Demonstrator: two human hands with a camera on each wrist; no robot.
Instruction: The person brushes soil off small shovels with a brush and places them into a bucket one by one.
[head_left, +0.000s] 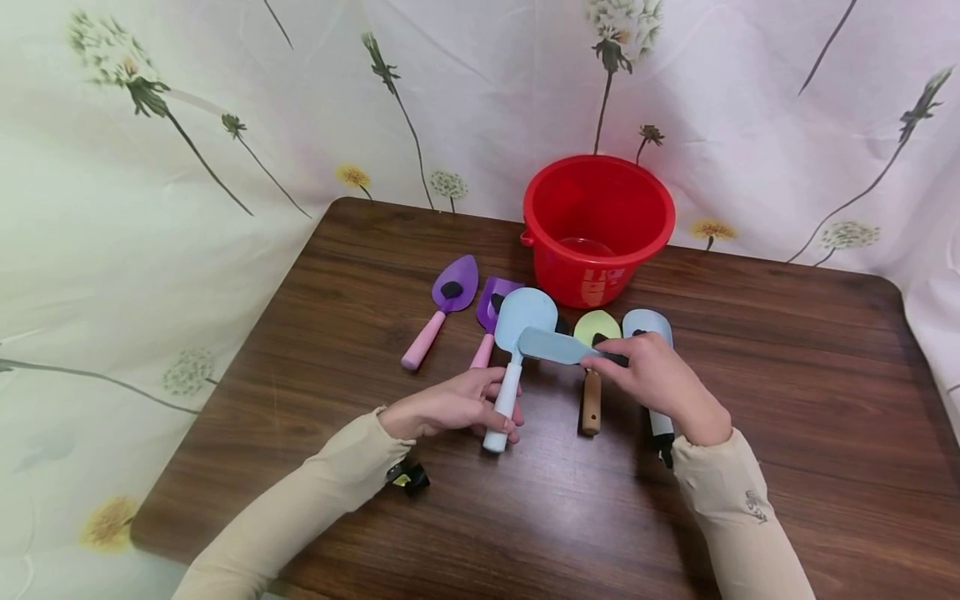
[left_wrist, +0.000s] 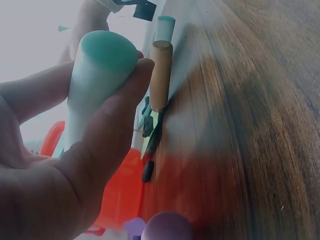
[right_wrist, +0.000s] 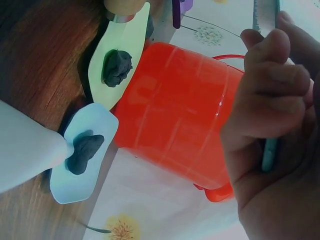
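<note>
My left hand (head_left: 453, 404) grips the white handle of a light blue toy shovel (head_left: 527, 310); the handle's teal end (left_wrist: 109, 50) faces the left wrist camera. My right hand (head_left: 663, 375) pinches a flat light blue blade with graduation marks along its edge, like a scraper (head_left: 555, 346). Its tip overlaps the base of the shovel's scoop in the head view. Below the right hand lie a green trowel with a wooden handle (head_left: 592, 402) and another light blue shovel (right_wrist: 60, 182), each bearing a dark lump (right_wrist: 118, 68).
A red bucket (head_left: 592, 283) stands at the back of the wooden table (head_left: 787, 375). To the left lie a purple pointed trowel (head_left: 467, 279) and a purple square shovel (head_left: 487, 310), both with pink handles and dark lumps. A flowered cloth (head_left: 247, 75) hangs behind.
</note>
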